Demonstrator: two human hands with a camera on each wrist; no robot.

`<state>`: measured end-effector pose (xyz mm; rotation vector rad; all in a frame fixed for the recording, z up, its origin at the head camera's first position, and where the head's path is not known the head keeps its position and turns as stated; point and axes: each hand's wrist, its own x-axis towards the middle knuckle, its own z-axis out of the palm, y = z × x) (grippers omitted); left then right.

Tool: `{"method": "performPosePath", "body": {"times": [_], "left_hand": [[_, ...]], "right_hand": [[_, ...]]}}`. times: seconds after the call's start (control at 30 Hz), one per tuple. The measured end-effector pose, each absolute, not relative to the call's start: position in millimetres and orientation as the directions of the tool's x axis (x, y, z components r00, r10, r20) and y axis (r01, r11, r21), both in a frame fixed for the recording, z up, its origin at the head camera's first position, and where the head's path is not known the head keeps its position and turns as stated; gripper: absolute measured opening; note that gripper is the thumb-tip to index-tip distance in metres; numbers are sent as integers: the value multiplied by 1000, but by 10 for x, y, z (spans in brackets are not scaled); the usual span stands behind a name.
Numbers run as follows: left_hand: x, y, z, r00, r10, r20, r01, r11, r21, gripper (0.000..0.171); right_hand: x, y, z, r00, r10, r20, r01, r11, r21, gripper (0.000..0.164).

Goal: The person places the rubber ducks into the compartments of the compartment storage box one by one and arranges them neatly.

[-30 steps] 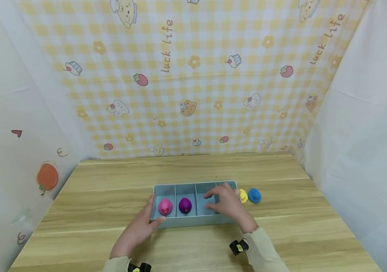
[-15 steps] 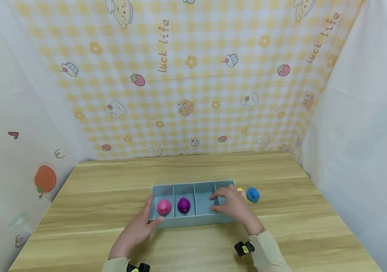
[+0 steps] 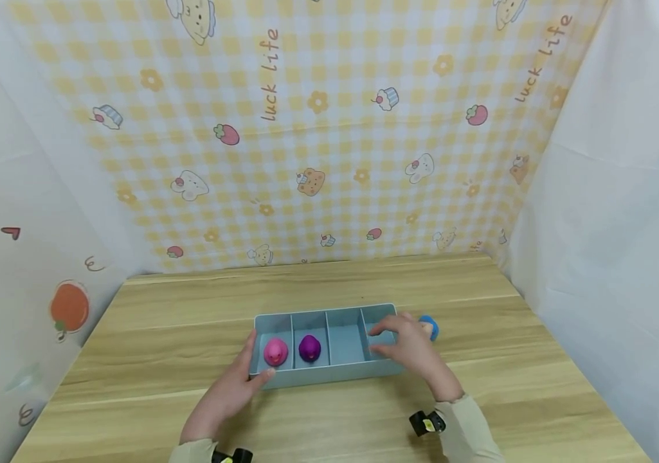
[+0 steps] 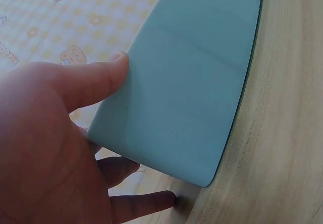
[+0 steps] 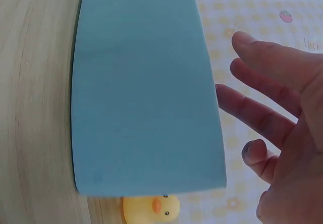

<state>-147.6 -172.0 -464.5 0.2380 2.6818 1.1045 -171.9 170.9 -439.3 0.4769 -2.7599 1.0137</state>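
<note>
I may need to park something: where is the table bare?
Bare table: left of the left hand, toward the white cloth; behind the box, before the checked cloth; right of the blue toy. The box's third compartment from the left is free. Crowded: the box's right end, with the right hand, yellow duck and blue toy.

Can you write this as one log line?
left hand: holding box | right hand: near box's right end, empty | in box: pink duck, purple duck | outside: yellow duck, blue duck

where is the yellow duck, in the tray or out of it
Out of it: the right wrist view shows the yellow duck past the end of the tray. The head view does not clearly show it.
</note>
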Motion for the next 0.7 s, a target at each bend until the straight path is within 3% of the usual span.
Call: {"method": "performPosePath", "body": {"times": [0.7], "left_hand": [[-1461,-1706,-4657,-968,222,-116,76,700,710,85]], "right_hand": [[-1719,2147,-4430,-952,-144,269,-280,766,-579,19]]}}
